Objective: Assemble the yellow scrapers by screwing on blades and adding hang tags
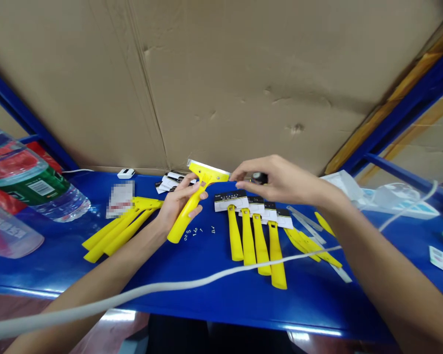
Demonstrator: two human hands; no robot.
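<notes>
My left hand [179,201] grips the handle of a yellow plastic scraper [195,196], holding it tilted above the blue bench with its metal blade up and to the right. My right hand [276,179] holds a small black tool [259,177] and its fingertips sit at the scraper's blade end. Several tiny screws [194,232] lie on the bench just below the scraper. A row of finished yellow scrapers with card sleeves [254,231] lies under my right hand.
A pile of bare yellow scrapers [121,228] lies at the left, loose blades and handles [313,238] at the right. Black-and-white cards [170,181] sit at the back. A water bottle [29,184] lies far left. A white cable [170,290] crosses the blue bench [206,295]. Cardboard [221,78] walls the back.
</notes>
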